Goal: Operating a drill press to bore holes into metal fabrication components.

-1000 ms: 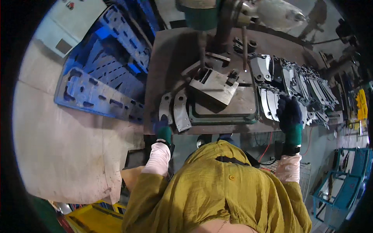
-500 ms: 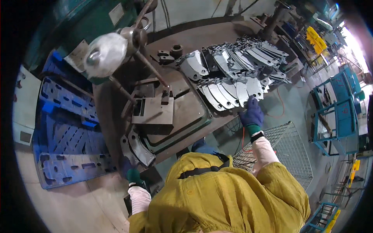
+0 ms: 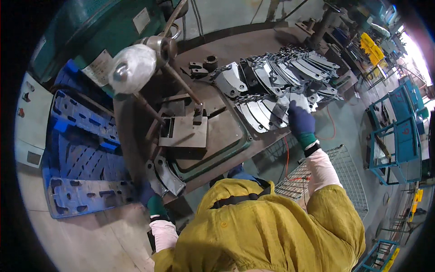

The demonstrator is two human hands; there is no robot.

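My right hand [image 3: 301,120], in a dark blue glove with a green cuff, reaches onto the near edge of a pile of curved metal plates [image 3: 253,117]. Its fingers are closed on one curved metal plate [image 3: 299,100] at the right end of the near row. At the lower left, my left hand [image 3: 146,192], gloved the same way, is beside two curved metal plates [image 3: 168,177] at the table's corner. Its fingers are too dark to make out. Between the hands stands a press fixture with a steel block [image 3: 185,133] on a green-edged base plate [image 3: 226,131].
A wrapped round knob [image 3: 131,68] on metal rods juts over the fixture. Blue plastic pallets [image 3: 86,192] stand at the left. A wire basket [image 3: 346,177] is below the table's right edge, near an orange cord [image 3: 287,156]. Blue racks [image 3: 394,131] stand farther right.
My right hand has moved farther onto the near row of plates, and its fingers have closed on one. My left hand stays by the two plates. The whole view has shifted slightly.
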